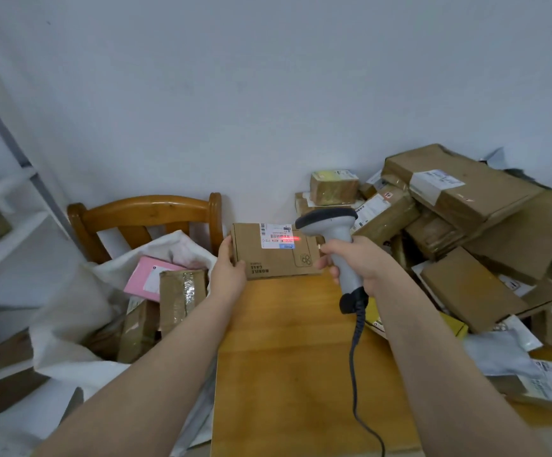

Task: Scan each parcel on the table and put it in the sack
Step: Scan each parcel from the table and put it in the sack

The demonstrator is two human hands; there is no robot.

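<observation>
My left hand (230, 267) grips the left edge of a flat brown cardboard parcel (276, 258) held above the far end of the wooden table (284, 357). A white label with a barcode sits on its top, and a red scan line glows across that label. My right hand (355, 260) grips the handle of a grey barcode scanner (332, 227), whose head points at the label. The white sack (77, 311) stands open to the left of the table, with a pink parcel (147, 275) and several taped brown parcels inside.
A heap of brown boxes and grey mailer bags (466, 232) covers the table's right side. A wooden chair (146, 214) stands behind the sack against the wall. White shelving (1, 225) with parcels is at far left. The scanner's cable (355, 374) trails down across the table.
</observation>
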